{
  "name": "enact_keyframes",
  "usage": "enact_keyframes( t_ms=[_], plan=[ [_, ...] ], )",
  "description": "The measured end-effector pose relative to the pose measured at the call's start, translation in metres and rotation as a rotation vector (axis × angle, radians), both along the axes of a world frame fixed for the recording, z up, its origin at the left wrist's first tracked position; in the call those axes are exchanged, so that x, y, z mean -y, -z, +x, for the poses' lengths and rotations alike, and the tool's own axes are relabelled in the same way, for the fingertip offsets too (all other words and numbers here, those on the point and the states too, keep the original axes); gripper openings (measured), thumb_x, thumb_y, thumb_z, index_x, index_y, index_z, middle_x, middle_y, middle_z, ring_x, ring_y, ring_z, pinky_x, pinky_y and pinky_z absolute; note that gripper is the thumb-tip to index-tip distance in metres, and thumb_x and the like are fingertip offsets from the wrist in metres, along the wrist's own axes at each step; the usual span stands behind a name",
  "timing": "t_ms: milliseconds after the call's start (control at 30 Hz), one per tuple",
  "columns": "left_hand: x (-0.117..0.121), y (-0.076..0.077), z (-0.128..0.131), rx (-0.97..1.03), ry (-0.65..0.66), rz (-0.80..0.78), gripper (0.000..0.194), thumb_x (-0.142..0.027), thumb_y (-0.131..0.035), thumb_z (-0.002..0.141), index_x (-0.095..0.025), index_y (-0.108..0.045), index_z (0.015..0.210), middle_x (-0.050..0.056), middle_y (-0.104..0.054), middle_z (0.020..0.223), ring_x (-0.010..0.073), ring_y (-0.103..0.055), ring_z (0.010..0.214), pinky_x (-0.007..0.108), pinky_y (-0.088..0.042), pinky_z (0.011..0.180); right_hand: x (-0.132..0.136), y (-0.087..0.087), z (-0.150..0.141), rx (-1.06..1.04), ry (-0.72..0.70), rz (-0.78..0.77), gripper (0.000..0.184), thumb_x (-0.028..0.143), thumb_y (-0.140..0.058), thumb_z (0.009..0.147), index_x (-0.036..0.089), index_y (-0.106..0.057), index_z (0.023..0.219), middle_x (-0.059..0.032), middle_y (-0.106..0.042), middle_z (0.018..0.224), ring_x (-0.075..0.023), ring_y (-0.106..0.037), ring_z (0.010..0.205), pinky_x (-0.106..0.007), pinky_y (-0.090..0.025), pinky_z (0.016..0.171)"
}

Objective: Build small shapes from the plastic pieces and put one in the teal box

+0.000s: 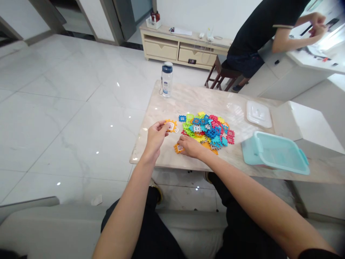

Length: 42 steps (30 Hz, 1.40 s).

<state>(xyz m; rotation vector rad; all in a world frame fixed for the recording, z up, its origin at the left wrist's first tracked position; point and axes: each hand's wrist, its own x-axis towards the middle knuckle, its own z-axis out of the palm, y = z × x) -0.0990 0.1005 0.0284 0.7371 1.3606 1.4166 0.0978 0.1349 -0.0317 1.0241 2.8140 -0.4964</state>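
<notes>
My left hand (156, 136) is raised just above the table and pinches an orange toothed tile (170, 126) with a white window insert. My right hand (190, 146) rests on the marble table (188, 99), fingers closed on another orange tile (178, 148) at the near edge of the pile. The pile of plastic interlocking tiles (208, 130) in blue, green, yellow, red and orange lies just right of both hands.
A light blue plastic bin (275, 153) lies on the table at the right, with its clear lid (259, 113) behind it. A water bottle (166, 79) stands at the far left corner. Another person in black sits on a stool (222, 73) beyond the table.
</notes>
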Motion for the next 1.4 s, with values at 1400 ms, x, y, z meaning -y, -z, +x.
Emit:
enact_keyframes(
  t_ms=[1400],
  plan=[
    [0.0, -0.004, 0.006, 0.009, 0.015, -0.013, 0.011, -0.028, -0.078, 0.093, -0.02, -0.076, 0.099, 0.007, -0.08, 0.104, 0.0158, -0.072, 0.09, 0.026, -0.054, 0.074, 0.001, -0.003, 0.002, 0.001, -0.034, 0.006, 0.041, 0.033, -0.083, 0.099, 0.014, -0.077, 0.135, -0.0159, -0.072, 0.126, -0.032, -0.065, 0.12, -0.043, -0.05, 0.111]
  ],
)
